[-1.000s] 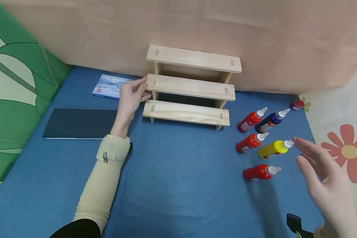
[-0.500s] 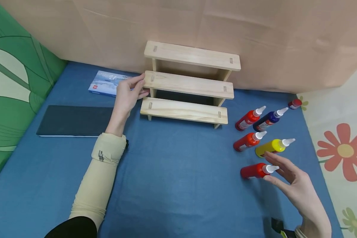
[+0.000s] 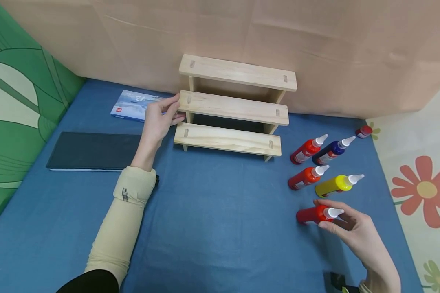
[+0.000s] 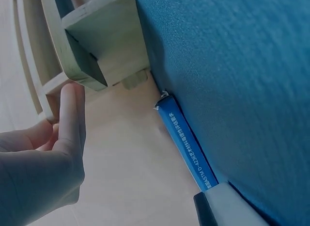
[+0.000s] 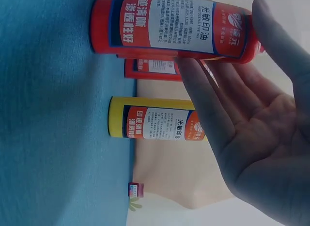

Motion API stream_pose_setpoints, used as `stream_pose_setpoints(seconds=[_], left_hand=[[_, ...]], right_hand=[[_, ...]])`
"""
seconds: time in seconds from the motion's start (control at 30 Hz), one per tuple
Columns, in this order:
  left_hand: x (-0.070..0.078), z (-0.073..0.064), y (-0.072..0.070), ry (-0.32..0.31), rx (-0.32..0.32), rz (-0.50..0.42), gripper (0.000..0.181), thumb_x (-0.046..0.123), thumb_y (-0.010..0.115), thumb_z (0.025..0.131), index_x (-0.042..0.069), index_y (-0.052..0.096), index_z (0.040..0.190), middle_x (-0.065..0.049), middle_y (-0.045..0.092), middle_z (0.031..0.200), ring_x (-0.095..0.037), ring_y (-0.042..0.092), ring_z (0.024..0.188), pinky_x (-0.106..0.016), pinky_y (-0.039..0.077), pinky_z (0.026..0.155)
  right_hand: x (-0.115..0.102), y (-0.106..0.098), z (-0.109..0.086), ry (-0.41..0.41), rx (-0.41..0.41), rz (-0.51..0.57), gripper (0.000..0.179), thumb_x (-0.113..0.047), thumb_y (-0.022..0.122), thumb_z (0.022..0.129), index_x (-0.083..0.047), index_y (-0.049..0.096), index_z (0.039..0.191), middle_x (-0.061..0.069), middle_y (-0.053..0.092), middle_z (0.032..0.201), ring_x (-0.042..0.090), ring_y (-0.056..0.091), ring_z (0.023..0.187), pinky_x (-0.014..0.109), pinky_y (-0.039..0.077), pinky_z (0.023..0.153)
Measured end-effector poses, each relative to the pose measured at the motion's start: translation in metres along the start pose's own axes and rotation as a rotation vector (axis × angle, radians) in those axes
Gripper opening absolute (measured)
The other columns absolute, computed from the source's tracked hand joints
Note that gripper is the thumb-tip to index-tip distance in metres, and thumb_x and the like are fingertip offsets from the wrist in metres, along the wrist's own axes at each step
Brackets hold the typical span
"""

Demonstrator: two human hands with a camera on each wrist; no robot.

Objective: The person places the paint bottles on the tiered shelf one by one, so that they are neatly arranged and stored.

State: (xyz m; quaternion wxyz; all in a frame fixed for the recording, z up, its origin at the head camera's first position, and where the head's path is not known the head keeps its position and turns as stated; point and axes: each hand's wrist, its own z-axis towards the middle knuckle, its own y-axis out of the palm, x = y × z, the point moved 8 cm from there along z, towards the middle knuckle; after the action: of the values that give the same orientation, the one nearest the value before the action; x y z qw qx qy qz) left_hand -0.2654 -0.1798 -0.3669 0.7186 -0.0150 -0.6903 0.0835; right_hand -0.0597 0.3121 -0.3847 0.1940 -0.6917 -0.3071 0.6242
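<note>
A three-tier wooden step rack (image 3: 232,108) stands against the back cloth. My left hand (image 3: 157,122) holds the left end of its middle step; in the left wrist view, the fingertips meet the step's edge. To the front right, a red ink bottle (image 3: 311,215) with a white nozzle cap stands upright on the blue cloth. My right hand (image 3: 357,234) has its thumb on the near side of this bottle and its fingers on the far side, just below the cap. Seen from the right wrist, the labelled red bottle (image 5: 174,27) lies between thumb and fingertips.
Behind the held bottle stand a yellow bottle (image 3: 331,186), two more red bottles (image 3: 304,151) and a dark blue one (image 3: 328,153). A small red-capped jar (image 3: 364,131) is farther back. On the left lie a dark notebook (image 3: 95,150) and a blue-white box (image 3: 133,105).
My right hand has come in from the right, past the yellow bottle, and has closed round the front red bottle. The left hand stays at the rack.
</note>
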Motion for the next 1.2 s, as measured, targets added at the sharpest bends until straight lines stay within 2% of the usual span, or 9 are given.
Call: stream_pose_setpoints(seconds=[0.2, 0.5, 0.73, 1.0, 1.2], left_hand=[[0.0, 0.001, 0.001, 0.0, -0.007, 0.002, 0.04, 0.009, 0.055, 0.113, 0.001, 0.057, 0.153, -0.03, 0.058, 0.144, -0.041, 0.072, 0.116, -0.026, 0.063, 0.093], [0.001, -0.001, 0.002, 0.003, -0.008, 0.012, 0.04, 0.01, 0.054, 0.114, 0.001, 0.057, 0.153, -0.029, 0.059, 0.144, -0.042, 0.071, 0.117, -0.029, 0.063, 0.095], [0.003, -0.001, 0.001, 0.0, -0.009, 0.011, 0.041, 0.011, 0.054, 0.114, 0.001, 0.056, 0.153, -0.03, 0.058, 0.144, -0.041, 0.072, 0.115, -0.029, 0.062, 0.097], [0.002, 0.001, 0.001, 0.006, 0.0, 0.006, 0.041, 0.01, 0.056, 0.113, 0.0, 0.056, 0.153, -0.029, 0.06, 0.142, -0.037, 0.073, 0.11, -0.029, 0.063, 0.096], [0.002, -0.001, 0.002, 0.002, 0.004, 0.001, 0.041, 0.01, 0.056, 0.113, 0.0, 0.056, 0.153, -0.029, 0.061, 0.139, -0.038, 0.073, 0.111, -0.03, 0.062, 0.097]], right_hand=[[-0.003, -0.001, 0.0, -0.003, 0.034, 0.009, 0.049, -0.009, 0.084, 0.095, -0.006, 0.068, 0.142, -0.019, 0.07, 0.125, -0.008, 0.06, 0.111, 0.012, 0.06, 0.082], [-0.013, -0.002, 0.001, -0.042, 0.062, 0.026, 0.049, -0.004, 0.083, 0.096, -0.002, 0.067, 0.142, -0.019, 0.07, 0.127, -0.007, 0.061, 0.114, 0.011, 0.059, 0.083], [-0.038, -0.011, 0.008, -0.118, 0.094, 0.003, 0.048, 0.0, 0.084, 0.093, -0.002, 0.07, 0.139, -0.023, 0.068, 0.123, -0.005, 0.062, 0.112, 0.009, 0.059, 0.082], [-0.067, -0.019, 0.026, -0.191, 0.135, -0.005, 0.051, 0.004, 0.085, 0.09, 0.001, 0.07, 0.138, -0.028, 0.066, 0.122, -0.007, 0.064, 0.109, 0.008, 0.058, 0.082], [-0.091, -0.02, 0.039, -0.253, 0.123, 0.021, 0.05, 0.008, 0.084, 0.089, -0.001, 0.071, 0.137, -0.022, 0.069, 0.126, -0.004, 0.066, 0.111, 0.009, 0.058, 0.085]])
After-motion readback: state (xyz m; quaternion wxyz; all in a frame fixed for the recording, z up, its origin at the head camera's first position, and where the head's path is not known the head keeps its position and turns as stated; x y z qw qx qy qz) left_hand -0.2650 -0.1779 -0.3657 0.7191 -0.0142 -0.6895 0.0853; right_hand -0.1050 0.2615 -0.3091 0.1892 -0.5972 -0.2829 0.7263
